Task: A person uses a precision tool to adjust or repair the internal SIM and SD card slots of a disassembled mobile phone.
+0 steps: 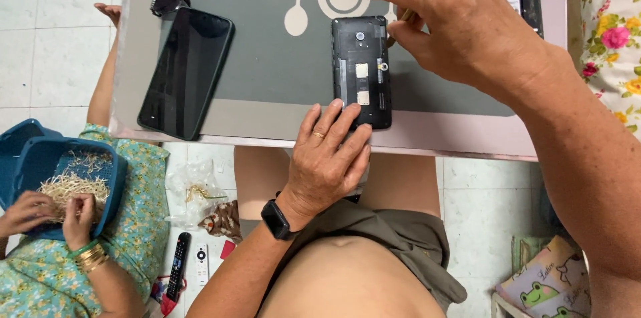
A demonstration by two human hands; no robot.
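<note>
My left hand (327, 161) lies with fingers spread flat on the opened phone (361, 71) at the desk (267, 118) edge, bracing it; my right hand (461, 24) fingers pinch what seems a small tool (404, 16) above it.

I wear the one camera on my head, and it looks almost straight down over my chest and lap. It sits close: my left hand (325, 158) at 6 o'clock and my right hand (454, 24) at 1 o'clock fill much of the frame. The small table (267, 124) spans the upper half, its far edge cut off at 12 o'clock. The opened phone (361, 68) lies near the centre. At 8 o'clock the view takes in the tiled floor (53, 38) and another person's hands in a blue basket (40, 158). No second view overlaps it.
</note>
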